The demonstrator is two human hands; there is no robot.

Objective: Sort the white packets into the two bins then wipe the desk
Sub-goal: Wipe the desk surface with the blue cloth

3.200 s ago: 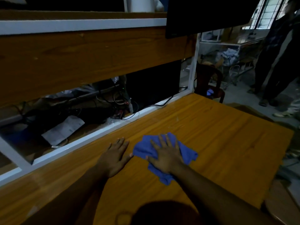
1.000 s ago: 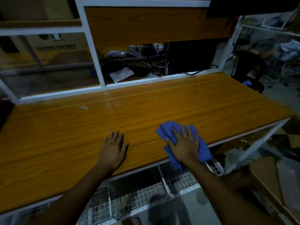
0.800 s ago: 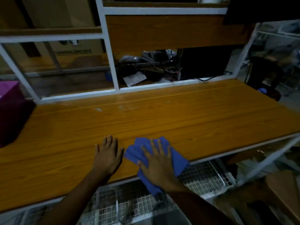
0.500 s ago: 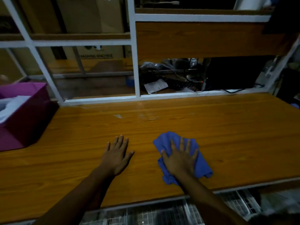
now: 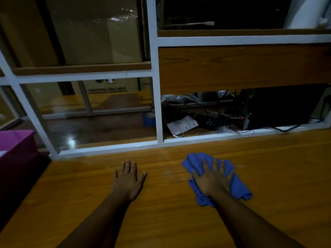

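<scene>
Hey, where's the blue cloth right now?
In the head view, the blue cloth lies on the wooden desk right of centre, pressed flat under the right hand, with the left hand flat beside it.

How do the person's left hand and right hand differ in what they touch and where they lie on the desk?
The left hand lies flat on the bare desk; the right hand presses on a blue cloth. The left hand sits nearer the purple bin; the right hand is farther from it. Both are palm down with fingers spread.
</scene>
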